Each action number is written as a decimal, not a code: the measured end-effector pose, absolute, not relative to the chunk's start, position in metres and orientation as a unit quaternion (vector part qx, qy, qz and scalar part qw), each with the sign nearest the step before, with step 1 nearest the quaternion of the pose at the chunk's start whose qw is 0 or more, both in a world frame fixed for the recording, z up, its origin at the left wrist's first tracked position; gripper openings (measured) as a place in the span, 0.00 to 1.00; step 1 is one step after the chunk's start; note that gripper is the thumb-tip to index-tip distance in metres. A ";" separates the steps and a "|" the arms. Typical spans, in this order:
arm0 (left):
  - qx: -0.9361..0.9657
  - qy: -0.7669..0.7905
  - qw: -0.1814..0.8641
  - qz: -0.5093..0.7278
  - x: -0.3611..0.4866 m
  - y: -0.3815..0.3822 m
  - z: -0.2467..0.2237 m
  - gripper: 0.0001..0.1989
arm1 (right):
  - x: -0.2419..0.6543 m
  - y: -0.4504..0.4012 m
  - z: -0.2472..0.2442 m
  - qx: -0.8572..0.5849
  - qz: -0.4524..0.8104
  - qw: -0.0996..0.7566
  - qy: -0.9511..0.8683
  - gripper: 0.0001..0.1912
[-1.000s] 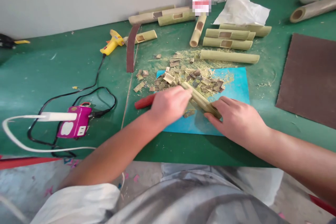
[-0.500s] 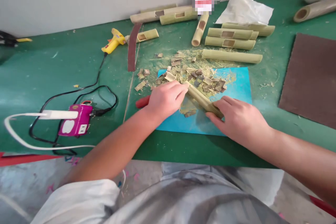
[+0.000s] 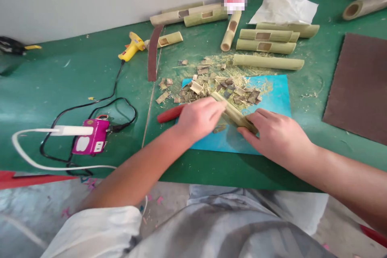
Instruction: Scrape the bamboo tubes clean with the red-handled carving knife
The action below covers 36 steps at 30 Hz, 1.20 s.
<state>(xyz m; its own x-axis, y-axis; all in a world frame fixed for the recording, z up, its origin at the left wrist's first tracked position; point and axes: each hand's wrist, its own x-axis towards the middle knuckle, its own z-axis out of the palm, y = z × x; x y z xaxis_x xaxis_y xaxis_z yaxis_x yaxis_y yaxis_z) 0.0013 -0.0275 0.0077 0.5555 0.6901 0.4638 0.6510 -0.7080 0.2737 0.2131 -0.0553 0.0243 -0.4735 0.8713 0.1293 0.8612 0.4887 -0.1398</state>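
A pale green bamboo tube (image 3: 231,112) lies slanted over a blue sheet (image 3: 272,92) in front of me. My right hand (image 3: 278,137) is wrapped round its near end. My left hand (image 3: 201,117) is closed against the tube's left side, nearer the far end; whatever is under its fingers is hidden. A red handle (image 3: 169,113) sticks out to the left from behind that hand. Brown bamboo chips (image 3: 196,87) and fine shavings are scattered just beyond the hands.
Notched bamboo tubes (image 3: 266,46) lie at the back, near white tissue (image 3: 284,8). A yellow glue gun (image 3: 132,47), brown strip (image 3: 153,54) and purple power adapter (image 3: 90,136) with cords are left. Brown sheet (image 3: 358,88) lies right.
My left hand has slid along the tube toward my right hand, uncovering more of the far end and the red handle. My right hand keeps its grip.
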 end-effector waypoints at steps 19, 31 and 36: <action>0.906 0.349 0.001 0.241 0.002 -0.034 0.007 0.13 | 0.214 -0.056 0.023 -0.497 0.029 0.097 -0.862 0.13; 0.883 0.389 0.017 0.261 0.000 -0.032 0.007 0.12 | 0.216 -0.055 0.021 -0.494 0.034 0.111 -0.862 0.15; 0.906 0.341 0.022 0.249 -0.001 -0.030 0.008 0.12 | 0.215 -0.055 0.023 -0.491 0.028 0.103 -0.865 0.15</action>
